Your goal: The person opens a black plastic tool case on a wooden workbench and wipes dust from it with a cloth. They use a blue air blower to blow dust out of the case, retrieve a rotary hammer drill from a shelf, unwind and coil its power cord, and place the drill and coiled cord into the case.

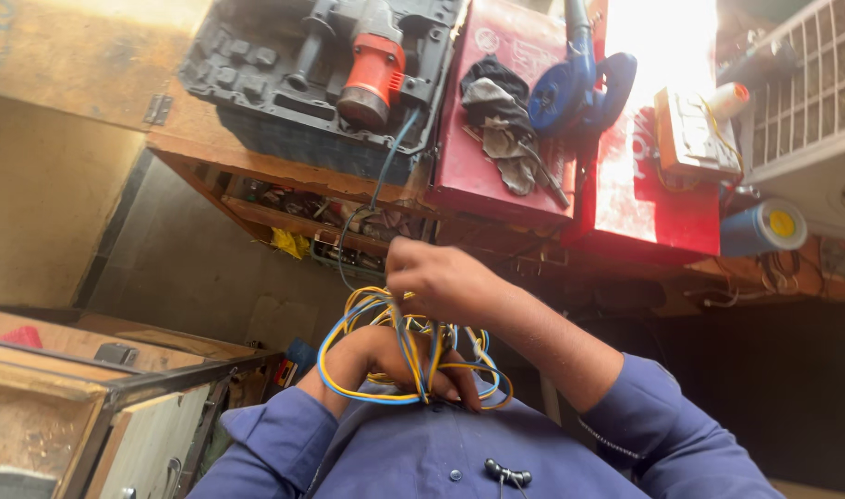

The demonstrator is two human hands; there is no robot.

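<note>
Close against the blue shirt, the left hand [385, 365] grips a loose coil of yellow and blue wires [399, 346], fingers curled through its loops. Just beyond, touching it, the right hand [441, 277] pinches strands, drawing them away from the chest.

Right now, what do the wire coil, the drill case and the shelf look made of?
Wire coil: yellow and blue flexible insulation, likely plastic over metal, since it bends in smooth loops around the left hand; the right hand pinches it. Drill case: dark moulded plastic, matte, with shaped recesses. Shelf: looks like wood, worn brown with raw edges.
</note>
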